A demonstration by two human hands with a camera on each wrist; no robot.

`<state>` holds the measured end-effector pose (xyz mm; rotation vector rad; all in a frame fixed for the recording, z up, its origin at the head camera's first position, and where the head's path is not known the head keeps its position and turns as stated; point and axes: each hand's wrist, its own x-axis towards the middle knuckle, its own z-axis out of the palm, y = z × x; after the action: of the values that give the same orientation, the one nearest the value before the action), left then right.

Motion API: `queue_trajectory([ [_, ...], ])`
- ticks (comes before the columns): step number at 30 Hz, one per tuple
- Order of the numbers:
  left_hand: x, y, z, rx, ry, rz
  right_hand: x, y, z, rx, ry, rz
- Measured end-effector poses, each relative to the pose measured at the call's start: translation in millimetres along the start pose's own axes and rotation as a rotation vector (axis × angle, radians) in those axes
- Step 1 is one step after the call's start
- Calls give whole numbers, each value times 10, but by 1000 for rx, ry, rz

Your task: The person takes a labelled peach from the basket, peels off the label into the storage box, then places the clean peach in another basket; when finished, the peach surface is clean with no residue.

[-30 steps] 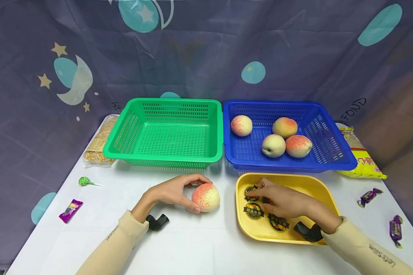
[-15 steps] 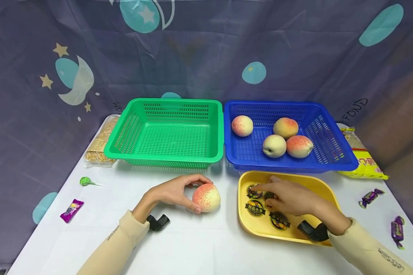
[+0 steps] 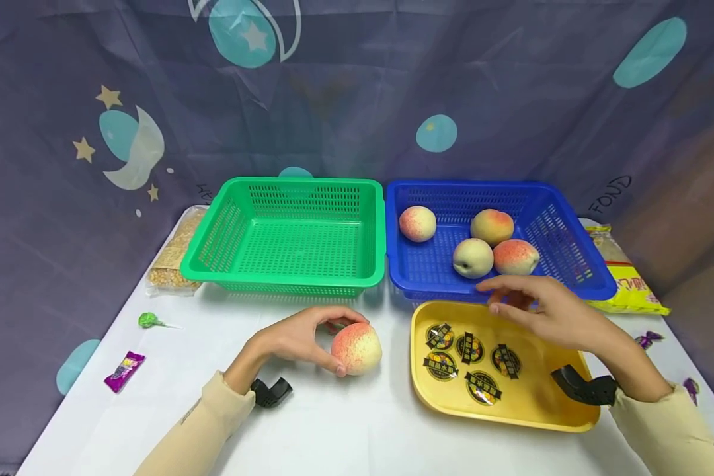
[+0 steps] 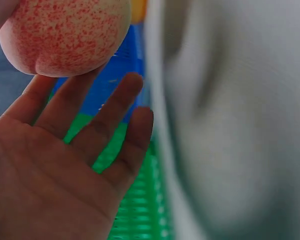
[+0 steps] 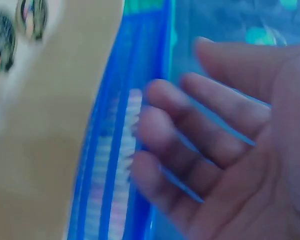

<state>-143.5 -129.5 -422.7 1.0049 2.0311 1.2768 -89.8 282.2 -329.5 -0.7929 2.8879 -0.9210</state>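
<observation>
Left hand (image 3: 297,337) cups a peach (image 3: 357,348) on the table, near of the green basket (image 3: 214,254); thumb and fingertips touch it, fingers loosely spread. Right hand (image 3: 550,311) hovers over the yellow tray (image 3: 547,413), far edge, fingers relaxed, holding nothing. Right wrist view is blurred; stickers (image 3: 470,348) barely readable, its candies partly hidden behind the arm.

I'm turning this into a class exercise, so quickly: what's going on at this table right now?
A person sits at a white table. Their left hand holds a peach resting on the table in front of an empty green basket. Their right hand hovers open, holding nothing, above the far edge of a yellow tray with five round stickers in it. Four more peaches sit in the blue basket behind the tray.
</observation>
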Motion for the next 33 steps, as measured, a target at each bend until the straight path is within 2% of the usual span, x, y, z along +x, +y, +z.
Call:
queue_trajectory([
  [4, -37, 156, -29, 4, -12, 51, -108, 215, -142, -86, 212, 127],
  [7, -61, 298, -71, 14, -19, 82, -190, 412, -256, -146, 289, 247],
  [9, -61, 388, -110, 24, -19, 102, -240, 547, -323, -192, 286, 319],
  [12, -24, 510, -182, 25, -12, 126, -310, 715, -389, -253, 236, 407],
  [17, 128, 684, -337, 38, 11, 159, -366, 873, -428, -278, 139, 489],
  [23, 495, 878, -524, 90, 47, 202, -375, 957, -451, -294, 63, 524],
  [28, 928, 990, -651, 109, 81, 194, -383, 993, -445, -281, 62, 523],
  [33, 1381, 1056, -750, 142, 70, 158, -374, 1007, -436, -256, 64, 523],
])
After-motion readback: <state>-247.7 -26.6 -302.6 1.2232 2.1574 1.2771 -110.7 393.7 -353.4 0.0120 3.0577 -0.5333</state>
